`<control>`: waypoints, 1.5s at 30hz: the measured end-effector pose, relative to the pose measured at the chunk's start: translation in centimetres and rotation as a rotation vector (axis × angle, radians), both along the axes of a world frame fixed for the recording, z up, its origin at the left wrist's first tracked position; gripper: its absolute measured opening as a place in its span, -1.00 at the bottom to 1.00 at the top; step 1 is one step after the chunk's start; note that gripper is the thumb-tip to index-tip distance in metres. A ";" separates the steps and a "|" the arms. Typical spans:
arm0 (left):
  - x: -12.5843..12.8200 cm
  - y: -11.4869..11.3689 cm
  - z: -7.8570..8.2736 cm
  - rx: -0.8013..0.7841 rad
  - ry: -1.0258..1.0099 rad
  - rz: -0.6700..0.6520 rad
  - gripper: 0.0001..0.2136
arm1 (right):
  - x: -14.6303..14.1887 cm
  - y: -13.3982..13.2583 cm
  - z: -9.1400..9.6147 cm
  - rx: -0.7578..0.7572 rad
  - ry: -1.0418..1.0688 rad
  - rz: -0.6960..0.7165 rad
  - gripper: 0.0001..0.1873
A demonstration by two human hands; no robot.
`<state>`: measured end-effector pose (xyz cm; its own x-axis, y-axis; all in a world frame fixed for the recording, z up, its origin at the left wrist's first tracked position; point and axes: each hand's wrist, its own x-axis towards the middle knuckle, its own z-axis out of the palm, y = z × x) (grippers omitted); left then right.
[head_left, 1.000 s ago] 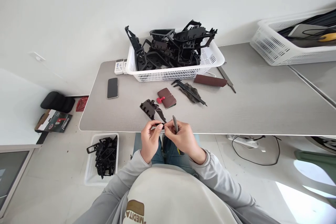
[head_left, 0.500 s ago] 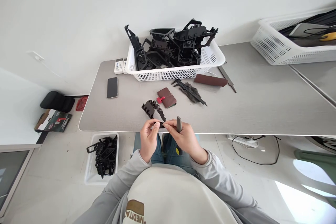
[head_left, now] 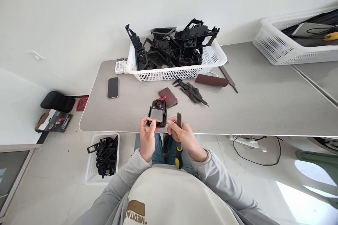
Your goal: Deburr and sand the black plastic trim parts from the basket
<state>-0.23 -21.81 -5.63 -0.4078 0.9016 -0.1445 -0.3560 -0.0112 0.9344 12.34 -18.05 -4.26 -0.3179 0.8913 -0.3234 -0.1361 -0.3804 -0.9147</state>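
Note:
Over the table's front edge, my left hand (head_left: 148, 139) grips a black plastic frame (head_left: 159, 104) by its lower end, thumb on top. The frame is tilted up and has a large rectangular opening through which the tabletop shows. My right hand (head_left: 185, 137) is closed around a flat file (head_left: 179, 117) with a black and yellow handle that hangs below the palm. Its fingertips are pinched close to the frame's lower right corner; whether they touch it I cannot tell. Just beyond the frame lie a folded brown sandpaper sheet (head_left: 170, 97) and a small red piece, partly hidden.
Black calipers (head_left: 191, 92) rest on a dark cloth, near a brown sandpaper roll (head_left: 212, 80) and another file (head_left: 229, 79). Behind stands a white basket (head_left: 171, 75) of black plastic parts. A phone (head_left: 113, 88) lies left. Another white basket (head_left: 89, 172) sits on the floor.
The black frame has been turned so its open face shows. My right hand has drawn slightly away from my left, and the file's handle now hangs in view.

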 end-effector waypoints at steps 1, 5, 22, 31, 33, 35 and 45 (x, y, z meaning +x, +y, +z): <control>0.1 0.0 0.0 0.002 0.003 0.003 -0.67 | -0.2 -0.1 0.1 -0.019 0.019 0.015 -0.52; 0.2 -0.1 -0.1 0.016 -0.006 0.008 -0.62 | -0.8 -0.2 0.4 -0.053 0.069 0.040 -0.53; -0.9 0.6 0.8 0.137 -0.054 0.009 -0.58 | -0.9 -0.5 -3.1 -0.191 0.233 0.097 -0.26; -1.7 0.5 0.7 0.197 0.275 -0.053 -0.63 | 3.2 0.1 2.0 0.436 -0.329 0.199 -0.58; -1.9 0.4 0.5 0.194 0.337 -0.057 -0.62 | 3.6 -0.3 2.8 0.565 -0.521 0.239 -0.65; -2.1 0.3 0.3 0.193 0.390 -0.047 -0.63 | 3.7 -0.9 3.1 0.692 -0.691 0.238 -0.67; -2.3 0.3 0.0 0.236 0.540 -0.040 -0.64 | 3.1 -1.3 2.8 1.044 -1.077 0.207 -0.57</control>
